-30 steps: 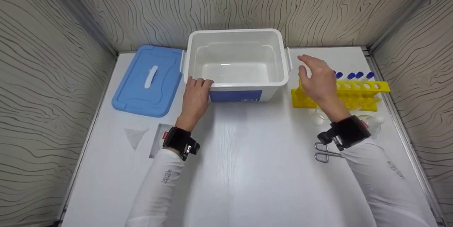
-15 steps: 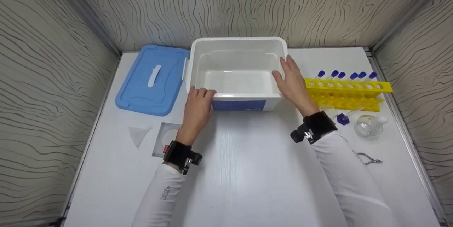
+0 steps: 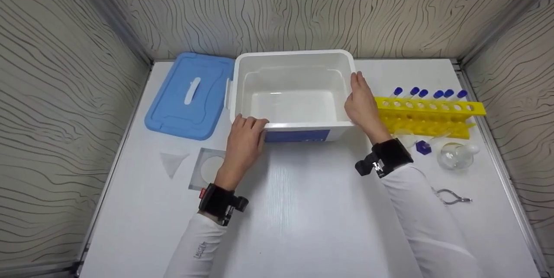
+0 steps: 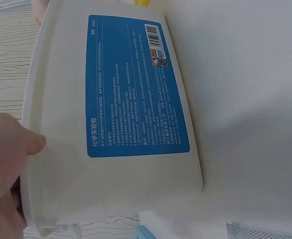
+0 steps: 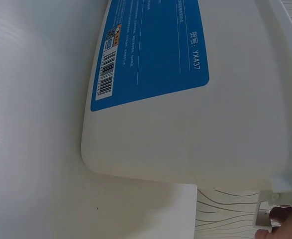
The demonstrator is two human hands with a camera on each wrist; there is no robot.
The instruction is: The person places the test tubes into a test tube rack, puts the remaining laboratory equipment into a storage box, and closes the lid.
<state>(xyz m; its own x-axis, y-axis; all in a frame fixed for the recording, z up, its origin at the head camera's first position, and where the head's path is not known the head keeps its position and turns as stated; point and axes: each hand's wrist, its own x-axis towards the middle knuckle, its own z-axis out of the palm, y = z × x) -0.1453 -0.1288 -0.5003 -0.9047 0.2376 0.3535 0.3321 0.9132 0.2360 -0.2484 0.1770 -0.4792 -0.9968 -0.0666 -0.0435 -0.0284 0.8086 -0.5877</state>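
A deep white plastic box (image 3: 298, 66) stands without its lid at the back of the white table, a blue printed label (image 4: 136, 89) on its front wall. My left hand (image 3: 246, 143) grips its front left rim, fingers over the edge and thumb against the outer wall. On the right side, my right hand (image 3: 362, 105) holds the box by its side, fingers curled at the side handle (image 5: 263, 211) in the right wrist view. Left of the box lies the blue lid (image 3: 173, 105) with its white handle.
To the right stand a yellow rack (image 3: 426, 118) with several blue-capped tubes (image 3: 423, 93), a blue-footed cylinder (image 3: 423, 147) and a round glass vessel (image 3: 455, 157). Metal tongs (image 3: 452, 200) lie nearer. A translucent funnel (image 3: 172, 163) and white discs in a clear bag (image 3: 211, 169) lie left.
My right hand has moved left from over the yellow rack onto the box's right side. The box has come a little nearer to me, my left hand staying on its rim.
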